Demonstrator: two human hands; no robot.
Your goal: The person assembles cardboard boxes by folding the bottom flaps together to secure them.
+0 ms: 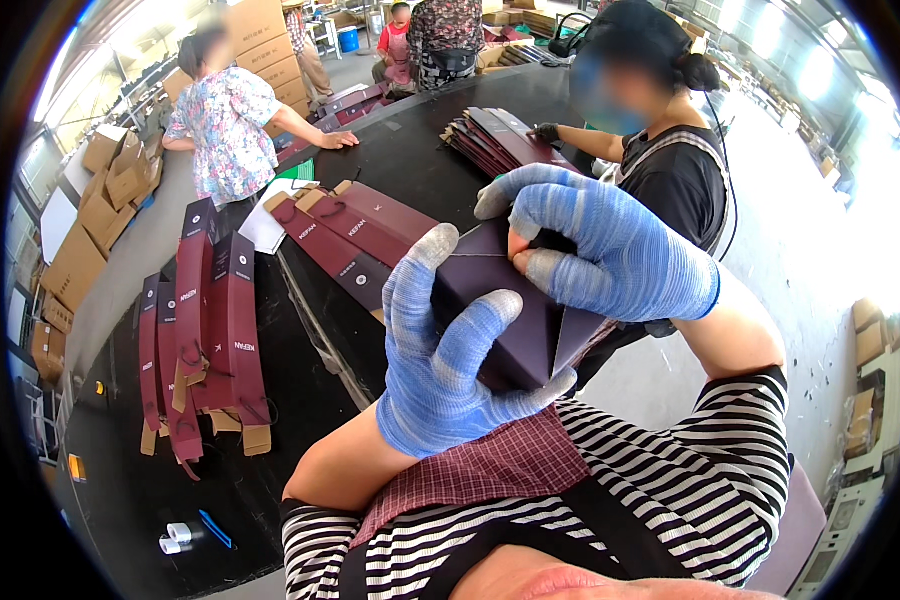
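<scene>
A dark purple folded carton [515, 340] is held up close in front of my chest, its creased end panels toward me. My left hand [440, 350], in a blue knit glove with greyish fingertips, is wrapped around the carton's left and near sides. My right hand [615, 245], gloved the same way, curls over the far right edge; a bare fingertip pokes out of the glove there and presses at the top panel. How the carton's far part continues is hidden behind my hands.
Long maroon cartons [192, 320] with cord handles lie on the black table [300, 460] at left. More maroon cartons [370, 225] lie beyond my hands, and a flat pile [510, 140] sits farther off. A blue cutter [216, 530] and white rolls [176, 536] lie near. Co-workers stand across.
</scene>
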